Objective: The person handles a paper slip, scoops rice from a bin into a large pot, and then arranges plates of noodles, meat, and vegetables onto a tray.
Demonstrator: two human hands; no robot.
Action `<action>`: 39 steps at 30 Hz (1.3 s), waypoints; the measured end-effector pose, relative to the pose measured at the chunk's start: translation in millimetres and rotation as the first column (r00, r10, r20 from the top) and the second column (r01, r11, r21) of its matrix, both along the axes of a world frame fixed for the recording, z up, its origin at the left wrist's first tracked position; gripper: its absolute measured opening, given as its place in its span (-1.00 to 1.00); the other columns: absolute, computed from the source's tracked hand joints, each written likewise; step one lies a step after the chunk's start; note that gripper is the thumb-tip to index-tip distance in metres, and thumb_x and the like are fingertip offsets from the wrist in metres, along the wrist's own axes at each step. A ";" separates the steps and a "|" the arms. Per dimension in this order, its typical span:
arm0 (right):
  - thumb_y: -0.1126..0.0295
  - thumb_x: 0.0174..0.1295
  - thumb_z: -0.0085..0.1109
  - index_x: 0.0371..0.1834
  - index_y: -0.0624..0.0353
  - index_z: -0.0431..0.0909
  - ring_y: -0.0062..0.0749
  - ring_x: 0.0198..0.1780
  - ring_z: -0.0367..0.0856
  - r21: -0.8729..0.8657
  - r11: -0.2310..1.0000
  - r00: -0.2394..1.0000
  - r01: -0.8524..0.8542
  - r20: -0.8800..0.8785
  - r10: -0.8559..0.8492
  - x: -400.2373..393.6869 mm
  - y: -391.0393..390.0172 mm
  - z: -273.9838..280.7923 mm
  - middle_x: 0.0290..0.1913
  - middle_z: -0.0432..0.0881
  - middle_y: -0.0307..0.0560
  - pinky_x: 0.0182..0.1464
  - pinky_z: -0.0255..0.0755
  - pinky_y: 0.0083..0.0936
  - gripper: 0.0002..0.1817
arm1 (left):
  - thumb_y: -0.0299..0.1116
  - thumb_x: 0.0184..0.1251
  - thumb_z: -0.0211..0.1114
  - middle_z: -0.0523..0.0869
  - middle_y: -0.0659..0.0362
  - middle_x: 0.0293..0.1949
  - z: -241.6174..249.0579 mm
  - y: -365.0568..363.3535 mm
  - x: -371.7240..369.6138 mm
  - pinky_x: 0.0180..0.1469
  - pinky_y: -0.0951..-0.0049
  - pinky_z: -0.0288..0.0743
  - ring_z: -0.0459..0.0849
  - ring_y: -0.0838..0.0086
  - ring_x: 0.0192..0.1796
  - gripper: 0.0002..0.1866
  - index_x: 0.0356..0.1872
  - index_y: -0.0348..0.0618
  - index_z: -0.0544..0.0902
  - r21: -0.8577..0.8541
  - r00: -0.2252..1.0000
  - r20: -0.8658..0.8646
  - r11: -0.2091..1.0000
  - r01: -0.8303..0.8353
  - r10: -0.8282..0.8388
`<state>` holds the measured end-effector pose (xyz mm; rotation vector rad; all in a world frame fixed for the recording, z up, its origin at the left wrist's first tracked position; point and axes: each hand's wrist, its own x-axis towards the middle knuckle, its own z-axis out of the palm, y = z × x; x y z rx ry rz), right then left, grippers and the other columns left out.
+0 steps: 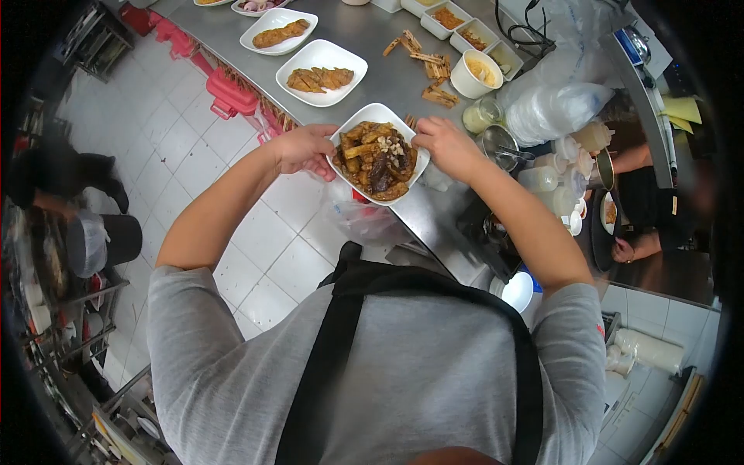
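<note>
A white square bowl [422, 164] of browned, saucy food pieces [364, 155], with pale chopped bits on top, is held up at the edge of the steel counter. My left hand [304, 149] grips its left rim, fingers closed. On the opposite side my right hand [448, 147] pinches the rim. Beyond the bowl, a white dish [353, 58] carries sliced fried food, and a second white dish [267, 48] behind it holds a similar fried piece. Beneath the bowl hangs a clear plastic bag [356, 217], partly hidden.
Bundled wooden clips or sticks [438, 70] lie on the counter [387, 27] beside a tub of orange food [477, 74] and several small containers [446, 19]. Plastic wrapping [562, 108] and a metal pot [498, 146] stand right. Another person's hand [622, 249] is near a plate at far right.
</note>
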<state>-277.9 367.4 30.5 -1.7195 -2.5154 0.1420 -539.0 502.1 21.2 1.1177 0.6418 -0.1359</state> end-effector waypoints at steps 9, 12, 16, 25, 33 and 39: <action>0.68 -0.12 -0.05 -0.46 0.19 0.52 -0.13 -0.13 0.45 -0.058 0.985 0.974 0.162 -0.148 -0.169 0.6 1.1 -2.6 -0.30 0.46 -0.05 -0.08 0.35 -0.31 -0.79 | -0.53 0.10 0.01 0.66 0.00 -0.35 -7.2 1.4 0.6 -0.46 0.59 0.60 0.68 0.41 -0.50 -0.41 0.25 -0.27 0.21 0.013 0.996 0.016 0.996 -0.090 0.090; 0.67 -0.11 -0.05 -0.46 0.17 0.54 -0.11 -0.12 0.46 -0.080 0.982 0.968 0.171 -0.170 -0.182 -0.4 -1.0 -4.0 -0.30 0.47 -0.04 -0.05 0.34 -0.32 -0.79 | -0.53 0.11 0.01 0.66 0.01 -0.35 -6.6 1.5 2.3 -0.47 0.62 0.60 0.69 0.43 -0.50 -0.42 0.24 -0.27 0.21 0.012 0.995 0.011 0.995 -0.099 0.099; 0.63 -0.08 -0.02 -0.45 0.16 0.56 -0.10 -0.12 0.46 -0.129 0.973 0.952 0.189 -0.219 -0.214 -3.2 -5.6 -7.2 -0.30 0.48 -0.03 -0.07 0.36 -0.32 -0.82 | -0.53 0.11 0.01 0.66 0.03 -0.34 -7.9 1.3 6.1 -0.47 0.65 0.60 0.69 0.45 -0.48 -0.44 0.23 -0.27 0.22 -0.001 0.992 -0.004 0.992 -0.128 0.128; 0.50 0.09 0.03 -0.37 0.09 0.61 -0.32 -0.16 0.49 -0.639 0.717 0.448 0.279 -0.574 -0.686 22.3 -8.1 -7.1 -0.27 0.53 -0.11 -0.04 0.35 -0.49 -0.86 | -0.53 0.11 -0.03 0.64 0.03 -0.27 -6.4 5.1 5.8 -0.42 0.62 0.61 0.69 0.44 -0.43 -0.47 0.20 -0.27 0.24 0.028 0.988 -0.006 0.988 -0.153 0.153; 0.44 0.12 0.01 -0.35 0.11 0.61 -0.43 -0.24 0.49 -0.516 0.783 0.511 0.347 -0.596 -0.619 24.2 -2.2 -12.4 -0.29 0.57 -0.16 -0.13 0.36 -0.50 -0.84 | -0.54 0.08 -0.02 0.64 0.02 -0.26 -4.9 4.0 9.0 -0.35 0.59 0.61 0.68 0.45 -0.41 -0.47 0.18 -0.27 0.26 0.064 0.981 -0.001 0.980 -0.191 0.191; 0.45 0.08 0.02 -0.36 0.12 0.61 -0.22 -0.21 0.51 0.056 0.875 0.820 0.481 -0.382 -0.427 6.9 13.2 -17.3 -0.31 0.51 -0.07 -0.21 0.40 -0.40 -0.85 | -0.54 0.08 0.00 0.64 -0.01 -0.25 2.4 -1.7 7.2 -0.34 0.57 0.63 0.69 0.43 -0.39 -0.46 0.19 -0.27 0.26 0.045 0.987 0.026 0.986 -0.160 0.159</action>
